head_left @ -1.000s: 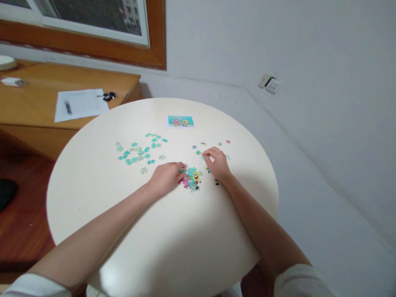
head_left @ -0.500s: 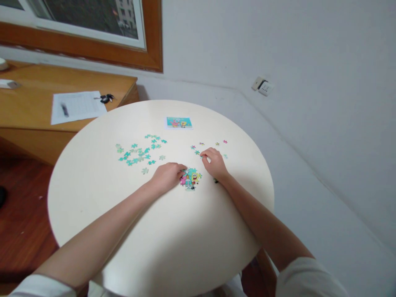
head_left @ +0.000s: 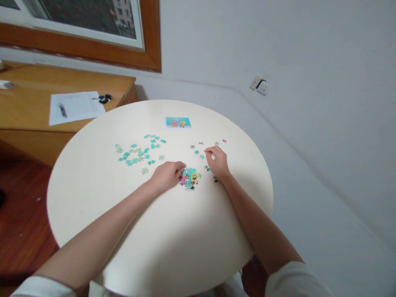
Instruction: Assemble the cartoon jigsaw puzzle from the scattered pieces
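Note:
A partly joined jigsaw puzzle [head_left: 190,180] with pink, teal and yellow cartoon figures lies flat on the round white table [head_left: 148,231]. At its upper left edge, my left hand [head_left: 168,173] has curled fingers resting on the pieces. My right hand [head_left: 218,162] hovers low to the puzzle's right, thumb and forefinger brought together; whatever may be between the tips is too small to make out. Close by it lie a teal puzzle piece [head_left: 202,156], a yellow-and-teal piece [head_left: 207,168] and a dark piece [head_left: 215,179], partly beside the wrist.
Several loose teal and pale green pieces [head_left: 137,156] are spread on the left. Beyond my right hand are a few more, including a pink piece [head_left: 224,141]. A picture card [head_left: 178,122] lies at the back. Paper [head_left: 76,108] and keys [head_left: 105,99] rest on the wooden desk [head_left: 27,103].
My right hand has shifted slightly right, uncovering a teal piece and a yellow-and-teal piece. My left hand stays at the puzzle's edge.

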Demonstrator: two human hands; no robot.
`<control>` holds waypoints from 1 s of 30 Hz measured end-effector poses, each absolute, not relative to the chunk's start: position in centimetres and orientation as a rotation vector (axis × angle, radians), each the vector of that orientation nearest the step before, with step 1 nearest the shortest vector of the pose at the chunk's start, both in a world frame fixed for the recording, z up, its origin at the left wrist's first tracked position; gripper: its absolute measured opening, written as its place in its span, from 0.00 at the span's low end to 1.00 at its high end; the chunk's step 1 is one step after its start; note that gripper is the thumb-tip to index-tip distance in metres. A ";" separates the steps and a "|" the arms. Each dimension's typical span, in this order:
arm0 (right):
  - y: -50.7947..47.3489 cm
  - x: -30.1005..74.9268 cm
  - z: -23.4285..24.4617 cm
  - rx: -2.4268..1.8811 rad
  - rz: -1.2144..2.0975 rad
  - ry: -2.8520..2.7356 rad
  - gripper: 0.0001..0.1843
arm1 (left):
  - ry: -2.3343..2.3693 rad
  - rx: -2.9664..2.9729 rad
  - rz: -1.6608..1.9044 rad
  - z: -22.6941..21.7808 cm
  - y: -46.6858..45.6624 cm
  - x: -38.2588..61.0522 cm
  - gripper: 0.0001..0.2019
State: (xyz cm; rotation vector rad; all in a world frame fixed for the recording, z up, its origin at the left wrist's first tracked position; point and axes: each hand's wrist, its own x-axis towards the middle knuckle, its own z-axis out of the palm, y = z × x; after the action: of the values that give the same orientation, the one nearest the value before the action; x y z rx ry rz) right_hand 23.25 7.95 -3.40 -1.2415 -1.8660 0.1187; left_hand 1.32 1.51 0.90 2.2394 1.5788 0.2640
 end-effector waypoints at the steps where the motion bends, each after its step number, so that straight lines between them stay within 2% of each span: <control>1: 8.0 23.3 -3.4 -1.237 0.117 -1.854 0.10 | 1.584 2.230 0.265 0.9 1.5 1.3 0.18; 11: 6.8 22.7 -2.9 -1.224 0.094 -1.985 0.10 | 1.606 2.185 0.248 1.4 1.4 1.3 0.16; 19: 4.7 20.3 -1.6 -1.149 0.272 -2.308 0.05 | 1.606 2.183 0.263 1.3 1.5 1.3 0.15; 30: 4.4 20.5 -1.3 -1.181 0.489 -2.429 0.08 | 1.597 2.168 0.283 1.1 1.5 1.1 0.13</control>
State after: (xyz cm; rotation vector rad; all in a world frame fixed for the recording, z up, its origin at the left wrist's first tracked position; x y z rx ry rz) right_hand 20.48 4.38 -1.35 -1.1806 -2.4289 0.4888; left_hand 1.14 1.45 1.09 2.1684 1.5970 0.2832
